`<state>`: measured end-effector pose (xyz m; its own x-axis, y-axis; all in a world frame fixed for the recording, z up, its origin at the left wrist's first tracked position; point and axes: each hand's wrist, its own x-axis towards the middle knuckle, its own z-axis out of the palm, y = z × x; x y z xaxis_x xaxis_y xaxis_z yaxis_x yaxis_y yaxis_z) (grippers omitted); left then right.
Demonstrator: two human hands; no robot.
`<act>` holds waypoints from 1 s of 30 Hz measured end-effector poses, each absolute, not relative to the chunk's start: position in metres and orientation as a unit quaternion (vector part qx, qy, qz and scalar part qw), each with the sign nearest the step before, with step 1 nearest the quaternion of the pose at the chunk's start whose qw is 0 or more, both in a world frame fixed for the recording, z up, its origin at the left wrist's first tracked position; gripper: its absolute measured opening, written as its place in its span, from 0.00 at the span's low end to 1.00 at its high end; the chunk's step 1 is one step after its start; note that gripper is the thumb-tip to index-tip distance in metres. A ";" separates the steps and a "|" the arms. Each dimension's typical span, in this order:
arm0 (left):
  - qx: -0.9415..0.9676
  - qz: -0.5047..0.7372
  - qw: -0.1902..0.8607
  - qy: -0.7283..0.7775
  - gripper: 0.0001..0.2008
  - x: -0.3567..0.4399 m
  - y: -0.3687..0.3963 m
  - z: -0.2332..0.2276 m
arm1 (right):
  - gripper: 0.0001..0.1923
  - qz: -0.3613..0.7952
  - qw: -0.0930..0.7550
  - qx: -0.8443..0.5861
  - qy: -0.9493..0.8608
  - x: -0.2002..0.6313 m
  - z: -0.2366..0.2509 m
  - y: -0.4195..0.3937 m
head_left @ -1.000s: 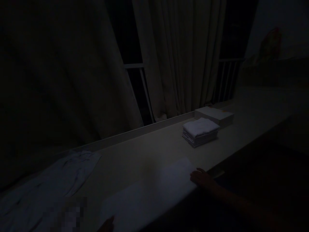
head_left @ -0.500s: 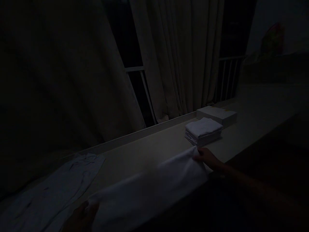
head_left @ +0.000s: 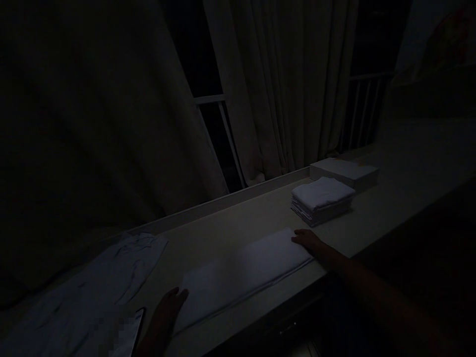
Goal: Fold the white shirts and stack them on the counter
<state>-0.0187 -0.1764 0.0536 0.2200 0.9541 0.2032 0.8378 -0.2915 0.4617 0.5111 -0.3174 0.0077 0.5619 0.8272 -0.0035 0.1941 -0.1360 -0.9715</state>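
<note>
A long strip of folded white cloth (head_left: 241,275) lies flat on the pale tabletop, near its front edge. At the cloth's left end is my left hand (head_left: 165,312), its thumb and fingertips a little apart and touching the edge. My right hand (head_left: 308,240) rests at the far right corner of the cloth with its fingers loosely spread. Neither hand appears to pinch the fabric, though the picture is very dark. Just beyond my right hand stands a neat stack of folded white cloths (head_left: 323,198).
Behind the stack is a white box (head_left: 345,171). Loose white fabric (head_left: 96,282) spreads over the table's left side, with a dark-edged phone or tablet (head_left: 136,329) near my left wrist. Curtains (head_left: 278,99) hang along the back edge. A drawer handle (head_left: 288,328) shows below the tabletop.
The cloth, held stretched between both hands before, has come down flat on the table. My left hand moved right and up in view, and both hands loosened. The view shifted slightly.
</note>
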 end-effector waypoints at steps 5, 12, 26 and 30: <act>0.694 0.254 0.245 0.627 0.33 -0.032 -0.162 0.020 | 0.26 0.237 0.572 -0.716 -0.323 0.507 -0.009 -0.321; 0.688 0.290 0.173 0.642 0.34 -0.019 -0.175 -0.002 | 0.18 0.132 0.576 -0.740 -0.321 0.489 -0.018 -0.318; 0.795 0.273 -0.088 0.535 0.26 0.032 -0.212 0.040 | 0.26 0.087 0.549 -0.768 -0.318 0.492 -0.027 -0.322; 0.888 0.200 -0.080 0.407 0.25 0.121 -0.234 0.055 | 0.25 0.089 0.540 -0.773 -0.322 0.493 -0.026 -0.321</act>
<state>0.1215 -0.2340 0.0554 0.5887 0.6906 0.4202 0.7547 -0.6557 0.0203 0.4931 -0.3208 -0.0263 0.7772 0.5931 0.2101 0.4010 -0.2095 -0.8918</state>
